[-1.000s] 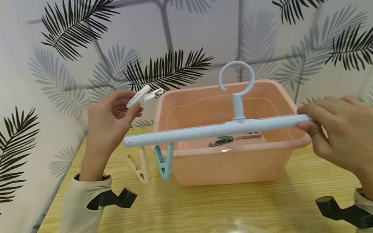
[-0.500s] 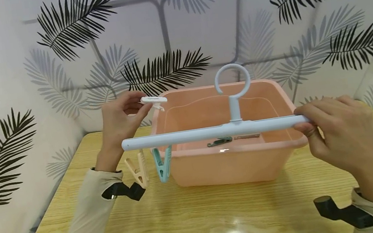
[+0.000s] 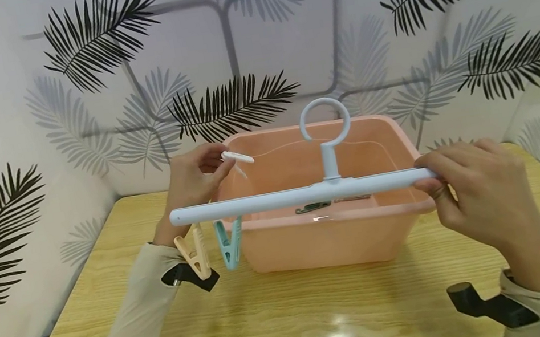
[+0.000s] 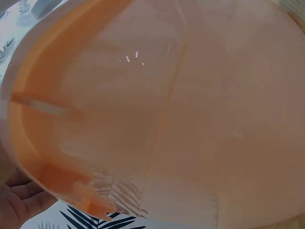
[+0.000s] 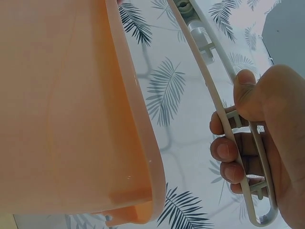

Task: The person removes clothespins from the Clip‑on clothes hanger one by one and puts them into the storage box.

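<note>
A pale blue plastic hanger (image 3: 279,199) spans the middle of the head view, its round hook (image 3: 329,160) upward. My right hand (image 3: 480,190) grips its right end; the right wrist view shows fingers curled round the frame. From the hanger's left part hang a beige clothespin (image 3: 200,254) and a teal clothespin (image 3: 230,249). Behind that left end, my left hand (image 3: 194,174) pinches a white clothespin (image 3: 239,156) between thumb and fingers, over the basin's left rim. In the left wrist view only part of this hand shows, and the white clothespin is out of sight.
A peach plastic basin (image 3: 317,245) stands on the wooden table (image 3: 271,324) behind the hanger. Inside it lie a dark green clothespin (image 3: 313,207) and another small item (image 3: 352,198), partly covered by the hanger. A leaf-patterned covering (image 3: 279,46) hangs close behind.
My left hand has moved right and slightly down with the white clothespin, which has turned to point right and downward. The hanger has shifted slightly left, still gripped by my right hand.
</note>
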`<action>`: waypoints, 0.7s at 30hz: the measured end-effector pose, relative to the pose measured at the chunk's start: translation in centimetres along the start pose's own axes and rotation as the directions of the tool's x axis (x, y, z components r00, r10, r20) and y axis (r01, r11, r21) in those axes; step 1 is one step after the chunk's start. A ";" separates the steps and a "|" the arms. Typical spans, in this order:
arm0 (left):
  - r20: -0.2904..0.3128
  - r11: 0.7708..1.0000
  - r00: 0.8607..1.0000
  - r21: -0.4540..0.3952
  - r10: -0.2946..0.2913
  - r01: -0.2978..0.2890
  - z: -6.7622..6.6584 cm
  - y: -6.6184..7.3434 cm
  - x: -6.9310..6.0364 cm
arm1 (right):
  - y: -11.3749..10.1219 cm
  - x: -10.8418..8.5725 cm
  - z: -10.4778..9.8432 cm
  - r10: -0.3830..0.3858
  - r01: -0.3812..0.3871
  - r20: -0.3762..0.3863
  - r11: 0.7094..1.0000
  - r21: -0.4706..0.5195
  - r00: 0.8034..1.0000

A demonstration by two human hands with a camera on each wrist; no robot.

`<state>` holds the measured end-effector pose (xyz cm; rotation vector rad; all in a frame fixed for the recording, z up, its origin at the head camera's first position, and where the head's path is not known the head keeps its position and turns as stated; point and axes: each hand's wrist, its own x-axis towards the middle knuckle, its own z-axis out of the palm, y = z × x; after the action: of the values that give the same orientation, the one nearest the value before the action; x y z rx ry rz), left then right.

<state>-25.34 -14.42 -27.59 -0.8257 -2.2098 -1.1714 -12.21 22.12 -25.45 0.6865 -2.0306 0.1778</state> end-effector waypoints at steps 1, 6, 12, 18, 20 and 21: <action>0.009 1.000 1.000 0.007 -0.006 0.006 0.1 0.0 0.0 | 0.0 0.0 0.0 0.001 -0.001 0.007 1.000 -0.001 1.000; 0.034 0.999 0.999 0.018 -0.042 0.041 0.5 0.1 0.1 | -0.2 0.2 -0.2 0.007 -0.007 0.037 1.000 -0.005 0.999; 0.028 0.997 0.996 -0.002 -0.081 0.082 0.5 0.3 -0.1 | -0.1 0.2 -0.3 0.013 -0.012 0.061 1.000 -0.009 0.998; 0.023 0.998 0.998 -0.012 -0.065 0.065 -0.1 0.7 -0.4 | 0.0 0.0 -0.2 0.009 -0.008 0.048 1.000 -0.018 0.999; 0.021 0.998 0.998 -0.023 -0.061 0.062 -0.4 1.0 -0.4 | 0.0 0.0 -0.1 0.005 -0.005 0.028 1.000 -0.015 1.000; 0.019 0.998 0.998 -0.025 -0.061 0.061 -0.5 1.1 -0.5 | 0.0 0.0 -0.2 0.006 -0.006 0.034 1.000 -0.018 0.999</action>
<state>-24.17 -14.51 -27.04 -0.7877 -2.2540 -1.2275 -12.07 22.14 -25.36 0.6761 -2.0647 0.1518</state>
